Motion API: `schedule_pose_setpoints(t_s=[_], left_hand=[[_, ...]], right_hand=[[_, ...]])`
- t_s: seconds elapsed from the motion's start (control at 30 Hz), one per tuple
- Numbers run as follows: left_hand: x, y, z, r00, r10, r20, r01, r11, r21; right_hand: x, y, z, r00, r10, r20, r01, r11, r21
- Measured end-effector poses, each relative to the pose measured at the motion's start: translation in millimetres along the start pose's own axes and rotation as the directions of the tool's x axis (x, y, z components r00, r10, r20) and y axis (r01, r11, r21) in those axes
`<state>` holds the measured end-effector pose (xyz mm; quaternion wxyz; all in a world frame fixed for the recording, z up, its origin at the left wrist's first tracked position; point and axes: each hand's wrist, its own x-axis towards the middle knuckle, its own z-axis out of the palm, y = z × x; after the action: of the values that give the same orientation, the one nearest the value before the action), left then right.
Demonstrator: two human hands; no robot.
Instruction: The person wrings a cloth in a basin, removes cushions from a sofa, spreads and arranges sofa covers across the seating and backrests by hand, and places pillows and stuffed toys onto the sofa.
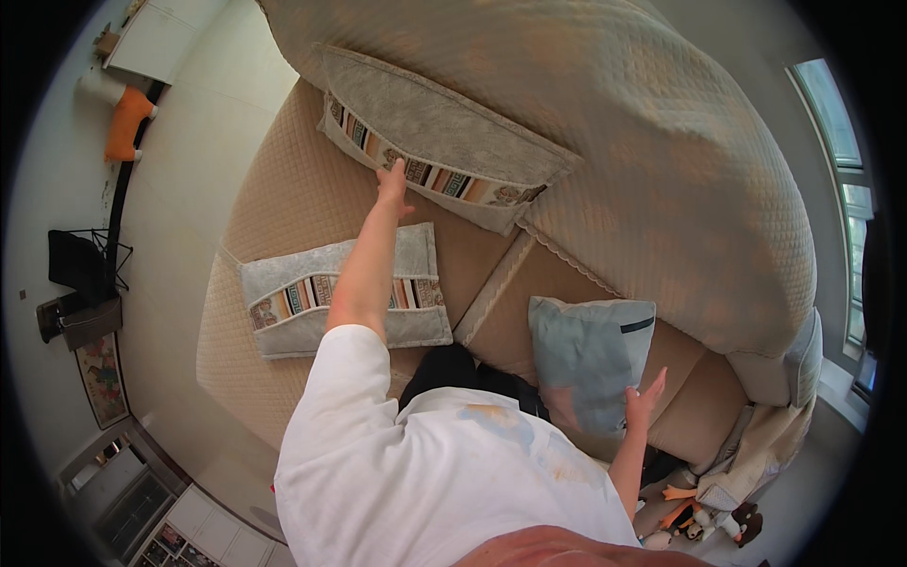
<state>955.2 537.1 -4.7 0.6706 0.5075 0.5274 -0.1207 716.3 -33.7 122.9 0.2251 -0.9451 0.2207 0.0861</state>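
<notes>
My left hand (394,184) is stretched out at the lower edge of a long grey pillow (453,117) with a patterned stripe band, its fingers extended. Whether it touches the pillow I cannot tell. Under my left forearm a second grey pillow (283,344) with a similar band lies flat on the beige quilted sofa cover (269,177). My right hand (643,402) is held with fingers spread beside a blue-grey square cushion (584,347), gripping nothing. The first pillow leans against the sofa's covered backrest (652,156).
Several plush toys (687,521) lie at the lower right, near a bunched cover (755,453). An orange and white plush toy (127,124) and a black folding chair (78,262) are along the left wall. A window (836,113) is at the right.
</notes>
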Motion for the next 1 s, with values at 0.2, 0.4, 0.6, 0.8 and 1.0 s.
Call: schedule_pose_setpoints(t_s=[0.2, 0.4, 0.6, 0.8, 1.0], left_hand=[[45.8, -60.6, 3.1, 0.989, -0.140, 0.042, 0.145, 0.974, -0.175], [80.4, -79.7, 7.0, 0.987, -0.117, 0.112, 0.145, 0.945, -0.293], [109.1, -63.7, 19.6, 0.989, 0.036, 0.140, 0.031, 0.895, -0.444], [152.4, -24.5, 32.0, 0.969, 0.217, 0.114, -0.098, 0.769, -0.631], [150.9, -11.1, 23.2, 0.979, 0.185, 0.089, -0.130, 0.894, -0.429]], right_hand=[[99.4, -133.1, 32.8, 0.895, -0.426, 0.134, 0.412, 0.903, 0.119], [226.4, -263.4, 155.0, 0.878, -0.389, 0.278, 0.269, 0.883, 0.385], [240.5, -347.6, 206.1, 0.904, -0.167, 0.394, -0.121, 0.782, 0.611], [238.8, -372.8, 202.2, 0.751, -0.589, 0.299, 0.134, 0.579, 0.805], [264.2, -396.8, 225.5, 0.910, -0.358, 0.208, 0.154, 0.759, 0.632]])
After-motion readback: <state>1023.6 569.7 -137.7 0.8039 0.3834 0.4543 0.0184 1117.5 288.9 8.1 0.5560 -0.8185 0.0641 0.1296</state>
